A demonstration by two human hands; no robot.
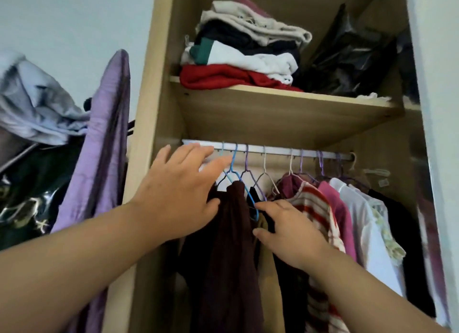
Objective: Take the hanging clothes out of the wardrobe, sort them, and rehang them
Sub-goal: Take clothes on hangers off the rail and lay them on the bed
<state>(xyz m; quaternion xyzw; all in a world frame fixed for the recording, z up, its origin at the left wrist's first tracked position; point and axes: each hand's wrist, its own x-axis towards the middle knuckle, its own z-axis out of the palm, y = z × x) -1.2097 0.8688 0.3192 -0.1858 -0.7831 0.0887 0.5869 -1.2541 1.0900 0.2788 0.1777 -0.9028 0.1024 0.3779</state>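
Wardrobe rail [273, 151] full of hung clothes [310, 198], folded stack [243, 47] on shelf [273, 109], left hand [178, 191] spread open, right hand [288, 231] among them, grip unclear

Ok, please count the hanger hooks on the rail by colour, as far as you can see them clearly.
Blue hooks: 2
Purple hooks: 2
White hooks: 2
Total: 6 clear hooks. Those at the right end of the rail are too blurred to count.
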